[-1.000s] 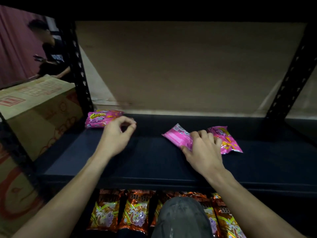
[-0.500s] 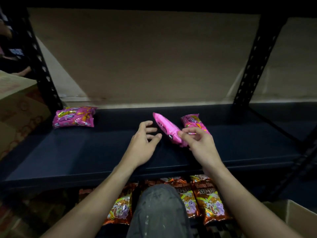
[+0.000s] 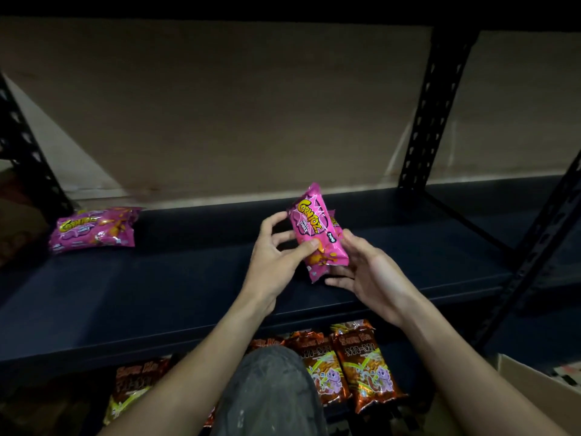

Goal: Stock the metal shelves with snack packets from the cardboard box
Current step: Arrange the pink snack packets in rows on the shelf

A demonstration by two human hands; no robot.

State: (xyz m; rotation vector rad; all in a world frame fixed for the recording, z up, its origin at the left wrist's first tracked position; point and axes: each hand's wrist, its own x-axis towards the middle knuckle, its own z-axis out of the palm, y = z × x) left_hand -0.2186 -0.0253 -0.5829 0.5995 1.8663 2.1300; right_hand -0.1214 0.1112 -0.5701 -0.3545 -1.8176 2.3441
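Observation:
A pink snack packet (image 3: 316,232) is held upright above the dark metal shelf (image 3: 176,287). My left hand (image 3: 276,259) grips its left edge, thumb across the front. My right hand (image 3: 367,272) cups its right side and bottom with curled fingers. Another pink packet (image 3: 334,222) peeks out just behind the held one, mostly hidden. At the shelf's back left lies a third pink packet (image 3: 94,229), flat on its side. The corner of the cardboard box (image 3: 531,391) shows at the lower right.
Orange snack packets (image 3: 355,363) stand in a row on the shelf below. My knee (image 3: 267,391) blocks the middle of that row. Black perforated uprights (image 3: 430,111) rise at the right and at the far left. A brown board backs the shelf.
The view has swung right. My right hand lifted the pink packet off the shelf and turned it upright; my left hand came across from the left packet and took hold of it too.

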